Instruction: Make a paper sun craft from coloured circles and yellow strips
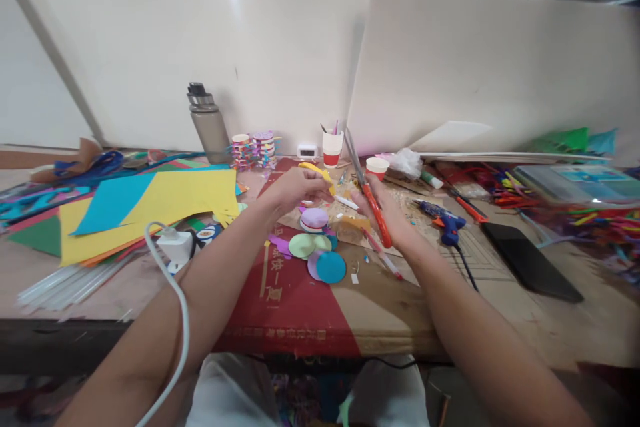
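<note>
Cable crosses forearm; right hand grips scissors near cup holding pens.

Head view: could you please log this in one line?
left hand holds yellow paper piece | right hand holds red-handled scissors | table: paper circles

Bright overhead glare top-left, soft blur, warped edges w/ fisheye.
</note>
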A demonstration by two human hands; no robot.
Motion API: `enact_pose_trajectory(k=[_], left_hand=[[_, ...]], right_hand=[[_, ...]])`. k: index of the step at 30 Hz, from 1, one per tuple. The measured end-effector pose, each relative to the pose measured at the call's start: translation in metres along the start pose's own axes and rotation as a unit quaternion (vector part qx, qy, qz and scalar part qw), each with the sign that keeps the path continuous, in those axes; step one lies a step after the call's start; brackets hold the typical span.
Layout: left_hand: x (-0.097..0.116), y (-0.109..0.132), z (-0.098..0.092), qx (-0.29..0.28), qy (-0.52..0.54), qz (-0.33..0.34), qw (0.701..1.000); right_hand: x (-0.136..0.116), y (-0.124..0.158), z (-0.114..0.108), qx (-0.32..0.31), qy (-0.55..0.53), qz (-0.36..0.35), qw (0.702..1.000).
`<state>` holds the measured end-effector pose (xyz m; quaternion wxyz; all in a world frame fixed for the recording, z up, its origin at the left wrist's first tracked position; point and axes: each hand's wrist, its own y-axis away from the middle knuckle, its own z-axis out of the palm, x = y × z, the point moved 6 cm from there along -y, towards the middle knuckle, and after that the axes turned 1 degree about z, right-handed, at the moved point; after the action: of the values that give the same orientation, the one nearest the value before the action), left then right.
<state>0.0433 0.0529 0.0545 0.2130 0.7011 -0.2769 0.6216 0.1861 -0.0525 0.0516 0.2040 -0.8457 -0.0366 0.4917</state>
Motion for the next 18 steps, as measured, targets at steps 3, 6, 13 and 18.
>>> enact_pose_trajectory(k=[3, 6, 13, 18], left_hand=[[0.004, -0.002, -0.019, 0.057, 0.059, 0.001, 0.997], [0.009, 0.0, -0.033, 0.113, 0.106, 0.011, 0.988], [0.007, -0.001, -0.041, 0.133, 0.148, -0.012, 0.98], [0.004, -0.003, -0.039, 0.124, 0.144, -0.017, 0.982]], right_hand=[[0.0, 0.0, -0.001, -0.029, 0.056, -0.003, 0.998], [-0.006, 0.003, 0.002, -0.085, 0.078, 0.017, 0.993], [-0.016, 0.016, 0.009, -0.166, 0.011, 0.08, 0.983], [-0.015, 0.02, 0.012, -0.188, -0.027, 0.135, 0.972]])
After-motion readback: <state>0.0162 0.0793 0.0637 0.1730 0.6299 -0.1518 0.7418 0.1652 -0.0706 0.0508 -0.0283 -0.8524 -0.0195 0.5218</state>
